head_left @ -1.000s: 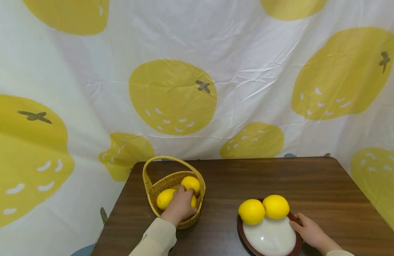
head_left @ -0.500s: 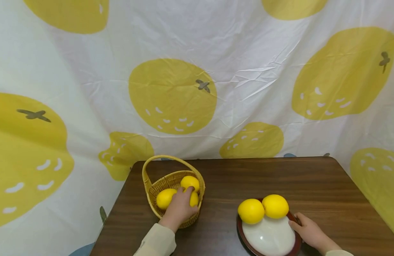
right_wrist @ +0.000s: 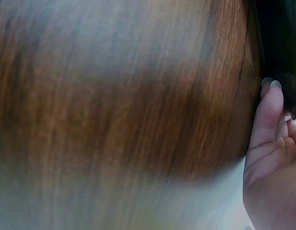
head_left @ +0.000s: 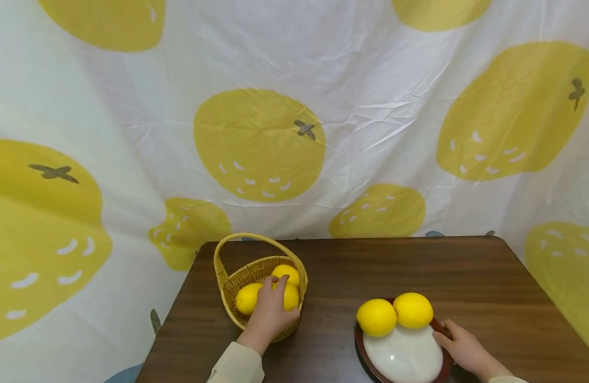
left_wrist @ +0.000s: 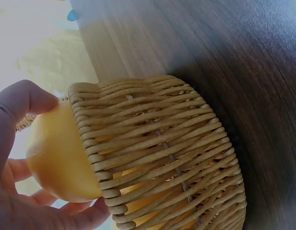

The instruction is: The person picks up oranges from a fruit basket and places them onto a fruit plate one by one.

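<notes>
My left hand (head_left: 268, 315) grips a yellow lemon (head_left: 291, 297) at the near right side of a wicker basket (head_left: 250, 271). In the left wrist view, thumb and fingers curl round this lemon (left_wrist: 59, 155), which sticks out above the woven rim. Two more lemons sit in the basket, one to the left (head_left: 247, 299) and one behind (head_left: 286, 273). On the right, my right hand (head_left: 463, 348) holds the edge of a white plate with a dark red rim (head_left: 446, 367). Two lemons lie side by side on its far part, a left lemon (head_left: 376, 317) and a right lemon (head_left: 413, 310).
Everything stands on a dark brown wooden table (head_left: 342, 271). The basket's tall handle (head_left: 256, 235) arches over its far side. A white curtain (head_left: 371, 69) printed with large yellow fruits hangs behind the table and along its sides.
My left hand has shifted slightly to the right, and more of the gripped lemon shows, a little higher in the basket. The right hand and plate stay as they were.
</notes>
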Motion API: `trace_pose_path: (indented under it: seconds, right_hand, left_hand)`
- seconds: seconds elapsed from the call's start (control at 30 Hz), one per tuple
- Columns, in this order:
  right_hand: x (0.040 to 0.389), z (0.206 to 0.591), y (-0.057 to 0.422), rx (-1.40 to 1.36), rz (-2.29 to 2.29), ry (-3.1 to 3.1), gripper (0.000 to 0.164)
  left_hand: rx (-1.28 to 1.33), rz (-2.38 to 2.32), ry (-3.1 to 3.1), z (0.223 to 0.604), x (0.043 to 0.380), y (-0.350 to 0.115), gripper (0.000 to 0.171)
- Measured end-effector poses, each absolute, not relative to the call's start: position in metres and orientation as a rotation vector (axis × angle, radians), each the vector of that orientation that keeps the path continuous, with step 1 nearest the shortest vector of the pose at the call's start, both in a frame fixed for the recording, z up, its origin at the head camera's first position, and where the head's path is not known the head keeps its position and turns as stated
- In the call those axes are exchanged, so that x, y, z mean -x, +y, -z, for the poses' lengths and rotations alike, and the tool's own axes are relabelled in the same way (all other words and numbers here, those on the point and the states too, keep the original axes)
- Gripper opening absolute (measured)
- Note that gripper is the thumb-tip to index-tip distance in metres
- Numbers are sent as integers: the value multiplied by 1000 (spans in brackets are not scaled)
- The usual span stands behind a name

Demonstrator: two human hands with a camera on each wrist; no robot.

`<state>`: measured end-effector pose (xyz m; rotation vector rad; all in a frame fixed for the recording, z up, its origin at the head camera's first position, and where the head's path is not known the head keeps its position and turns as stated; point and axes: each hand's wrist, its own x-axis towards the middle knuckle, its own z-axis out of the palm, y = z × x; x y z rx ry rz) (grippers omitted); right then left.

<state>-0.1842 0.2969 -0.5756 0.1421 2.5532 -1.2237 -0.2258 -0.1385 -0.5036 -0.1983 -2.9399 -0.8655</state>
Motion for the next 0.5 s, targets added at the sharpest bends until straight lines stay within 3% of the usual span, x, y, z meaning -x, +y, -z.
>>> trace_pose_path:
  seconds: [0.5]
  right_hand:
    - [184, 576, 297, -137, 1218, 2556, 34]
  left_hand:
    - [224, 872, -2835, 504, 216, -138, 70]
